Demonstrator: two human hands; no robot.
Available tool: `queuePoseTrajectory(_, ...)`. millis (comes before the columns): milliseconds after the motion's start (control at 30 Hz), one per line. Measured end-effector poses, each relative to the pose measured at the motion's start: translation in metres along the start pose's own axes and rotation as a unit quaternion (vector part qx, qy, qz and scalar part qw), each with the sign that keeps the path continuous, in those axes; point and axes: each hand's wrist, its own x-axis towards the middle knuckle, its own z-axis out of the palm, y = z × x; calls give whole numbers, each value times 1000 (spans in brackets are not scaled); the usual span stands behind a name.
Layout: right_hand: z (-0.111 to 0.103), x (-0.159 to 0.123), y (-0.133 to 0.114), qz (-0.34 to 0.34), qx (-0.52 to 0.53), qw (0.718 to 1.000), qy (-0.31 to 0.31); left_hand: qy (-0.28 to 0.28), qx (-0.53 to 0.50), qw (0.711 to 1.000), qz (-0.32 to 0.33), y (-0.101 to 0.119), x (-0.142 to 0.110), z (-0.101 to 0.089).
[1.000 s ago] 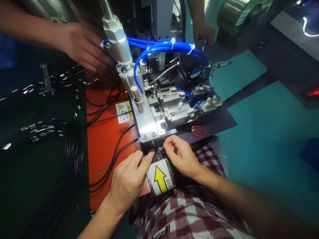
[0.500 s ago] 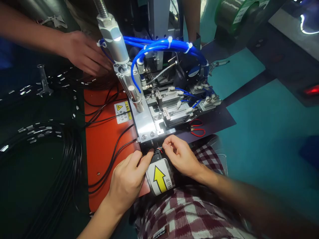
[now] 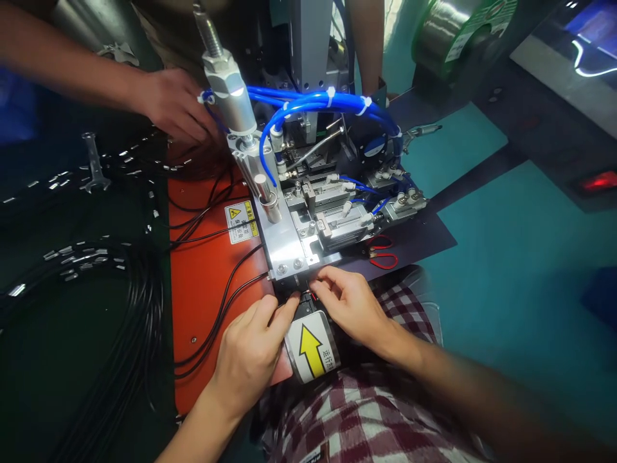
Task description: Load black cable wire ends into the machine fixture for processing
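My left hand (image 3: 250, 344) rests over the front of the machine's orange base, its fingers bent and pressed together. Its fingertips touch a small black holder (image 3: 306, 303); whatever lies under them is hidden. From the right, my right hand (image 3: 354, 307) reaches in with thumb and forefinger pinched at the same holder. A thin red wire (image 3: 313, 297) shows just below that pinch, and the fingers cover most of it. Directly above both hands is the silver metal plate (image 3: 284, 254) of a pneumatic machine. A label with a yellow arrow (image 3: 311, 347) sits below the holder.
Another person's hand (image 3: 180, 106) is among black cables behind the orange base (image 3: 197, 308). Bundled cables (image 3: 139, 315) and a wrench (image 3: 95, 164) lie at left. Red-handled snips (image 3: 384, 258) lie right of the machine. Blue air hoses (image 3: 318, 96) arch above; a wire spool (image 3: 457, 32) stands behind.
My right fingertips have moved slightly left, closer to my left fingertips, and cover more of the small wires. The whole view has shifted a little. My left hand keeps its place at the holder.
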Motion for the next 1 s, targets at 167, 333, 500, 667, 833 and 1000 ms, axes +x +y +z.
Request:
queuePoseTrajectory(167, 6, 2, 1, -2, 9, 999, 35, 3, -1, 1000, 3, 0, -1, 1)
queuePoseTrajectory(333, 3, 1, -3, -5, -31, 999, 28, 3, -5, 1000, 1, -1, -1, 2)
queuePoseTrajectory(500, 7, 0, -7, 22, -34, 998, 44, 12, -3, 1000, 3, 0, 1, 1)
queuePoseTrajectory(667, 7, 0, 3, 45, 61, 997, 27, 11, -3, 1000, 3, 0, 1, -2)
queuePoseTrajectory(833, 3, 7, 8, 162, 250, 954, -38, 9, -12, 1000, 5, 0, 2, 0)
queuePoseTrajectory(1000, 0, 19, 8, 243, 332, 903, -123, 9, -14, 1000, 11, -1, -1, 2)
